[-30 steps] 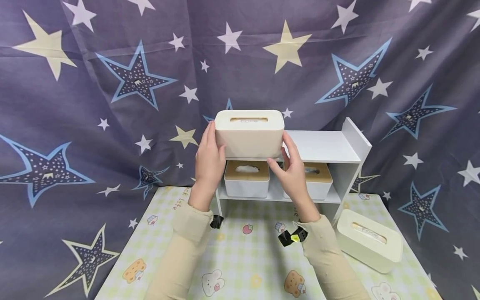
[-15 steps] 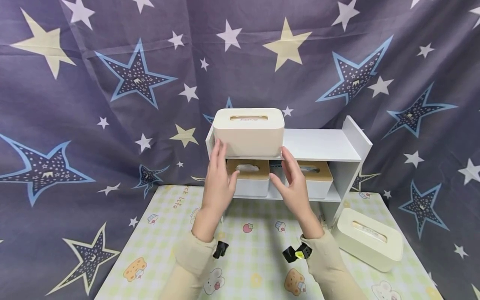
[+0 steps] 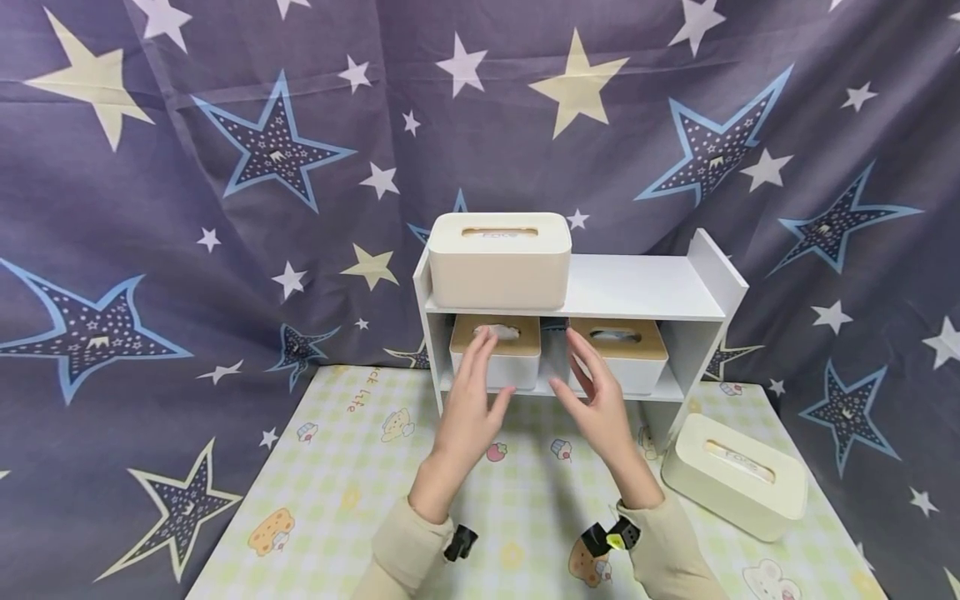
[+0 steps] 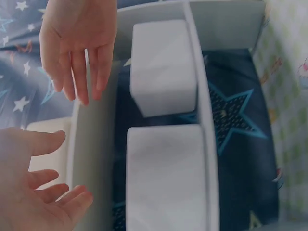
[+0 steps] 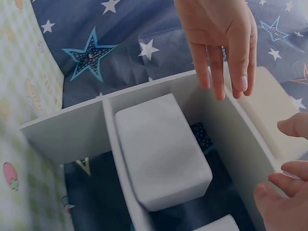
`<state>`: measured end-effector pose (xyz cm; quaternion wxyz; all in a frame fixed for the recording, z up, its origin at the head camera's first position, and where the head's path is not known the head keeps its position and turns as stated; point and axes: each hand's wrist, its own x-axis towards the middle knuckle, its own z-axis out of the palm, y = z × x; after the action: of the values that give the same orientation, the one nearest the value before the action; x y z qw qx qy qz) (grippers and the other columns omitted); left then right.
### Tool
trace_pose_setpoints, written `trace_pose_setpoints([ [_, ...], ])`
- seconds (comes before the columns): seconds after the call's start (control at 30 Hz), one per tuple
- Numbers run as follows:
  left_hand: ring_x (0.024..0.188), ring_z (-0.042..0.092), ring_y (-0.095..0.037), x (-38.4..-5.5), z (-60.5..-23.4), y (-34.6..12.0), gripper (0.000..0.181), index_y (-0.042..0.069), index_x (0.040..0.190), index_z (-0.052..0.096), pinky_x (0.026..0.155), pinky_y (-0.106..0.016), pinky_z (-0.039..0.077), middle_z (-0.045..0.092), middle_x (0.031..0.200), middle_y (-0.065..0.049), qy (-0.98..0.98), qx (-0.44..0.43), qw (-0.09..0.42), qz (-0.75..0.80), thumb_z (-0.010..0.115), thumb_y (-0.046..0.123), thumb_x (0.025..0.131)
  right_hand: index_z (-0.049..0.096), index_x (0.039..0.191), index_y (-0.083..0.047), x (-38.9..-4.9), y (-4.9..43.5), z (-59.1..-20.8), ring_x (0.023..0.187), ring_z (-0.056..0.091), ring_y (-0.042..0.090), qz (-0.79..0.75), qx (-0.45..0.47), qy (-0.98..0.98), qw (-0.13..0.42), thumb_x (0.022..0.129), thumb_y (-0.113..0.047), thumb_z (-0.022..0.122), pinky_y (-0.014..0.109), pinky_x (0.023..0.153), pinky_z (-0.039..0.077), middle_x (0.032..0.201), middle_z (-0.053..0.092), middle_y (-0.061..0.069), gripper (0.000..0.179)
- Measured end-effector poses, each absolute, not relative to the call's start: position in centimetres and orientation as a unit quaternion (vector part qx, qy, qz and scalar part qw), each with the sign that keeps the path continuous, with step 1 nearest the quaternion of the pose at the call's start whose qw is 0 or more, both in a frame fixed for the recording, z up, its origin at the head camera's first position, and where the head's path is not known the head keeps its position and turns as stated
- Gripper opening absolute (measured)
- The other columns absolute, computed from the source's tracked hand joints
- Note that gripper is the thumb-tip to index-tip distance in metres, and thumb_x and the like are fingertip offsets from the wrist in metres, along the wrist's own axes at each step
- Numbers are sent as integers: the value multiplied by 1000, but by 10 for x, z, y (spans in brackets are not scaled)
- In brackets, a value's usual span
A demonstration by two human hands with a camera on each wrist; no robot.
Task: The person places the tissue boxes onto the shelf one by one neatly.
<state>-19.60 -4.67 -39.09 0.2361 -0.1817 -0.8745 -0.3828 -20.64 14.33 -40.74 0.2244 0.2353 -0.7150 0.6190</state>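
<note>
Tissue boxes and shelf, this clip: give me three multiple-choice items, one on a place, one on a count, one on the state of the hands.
1. Where does the all-cream tissue box nearest the hands stand?
A. on the left of the shelf top
B. on the table mat
C. inside the lower shelf
2. How many wood-lidded boxes sit in the lower shelf?
A. one
B. two
C. four
3. What are the hands doing?
A. both grip a box
B. one lifts the shelf
C. both open, holding nothing

Answers: 1 A, it rests on the white shelf top at the left end. 2 B, the left wood-lidded box and right wood-lidded box stand side by side. 3 C, the left hand and right hand hover with fingers spread.
</note>
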Motion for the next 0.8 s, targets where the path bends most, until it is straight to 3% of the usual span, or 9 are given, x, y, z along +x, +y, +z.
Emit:
trace_pose_setpoints([
  [0.37, 140, 47, -32, -191, -426, -22, 69, 6, 152, 36, 118, -45, 42, 42, 156, -13, -883, -199, 143, -401, 69, 20, 93, 40, 146, 10, -192, 172, -442, 141, 36, 40, 598, 196, -744, 224, 91, 7, 65, 20, 114, 38, 156, 36, 26, 61],
  [0.43, 137, 50, -32, -192, -432, -18, 68, 7, 152, 36, 115, -45, 45, 45, 154, -13, -882, -197, 124, -410, 68, 21, 94, 41, 146, 9, -189, 179, -447, 141, 38, 36, 592, 185, -751, 226, 91, 6, 65, 20, 114, 38, 156, 37, 25, 60],
  [0.6, 131, 56, -31, -196, -445, -7, 61, 10, 150, 42, 109, -47, 51, 53, 147, -13, -873, -199, 91, -435, 67, 21, 95, 43, 146, 7, -184, 199, -460, 138, 41, 3, 579, 158, -766, 228, 91, 4, 66, 18, 113, 38, 155, 39, 25, 60],
  [0.67, 130, 57, -30, -197, -451, -2, 58, 10, 148, 44, 107, -46, 52, 55, 145, -12, -868, -203, 80, -447, 67, 21, 96, 42, 146, 7, -182, 208, -465, 136, 40, -4, 572, 149, -775, 226, 91, 4, 66, 16, 113, 37, 155, 39, 25, 61],
  [0.8, 129, 58, -26, -201, -464, 10, 51, 11, 144, 51, 108, -41, 52, 57, 144, -8, -856, -214, 59, -467, 66, 21, 97, 41, 147, 6, -175, 225, -474, 139, 42, 0, 551, 124, -796, 217, 93, 1, 66, 10, 112, 36, 155, 38, 24, 60],
])
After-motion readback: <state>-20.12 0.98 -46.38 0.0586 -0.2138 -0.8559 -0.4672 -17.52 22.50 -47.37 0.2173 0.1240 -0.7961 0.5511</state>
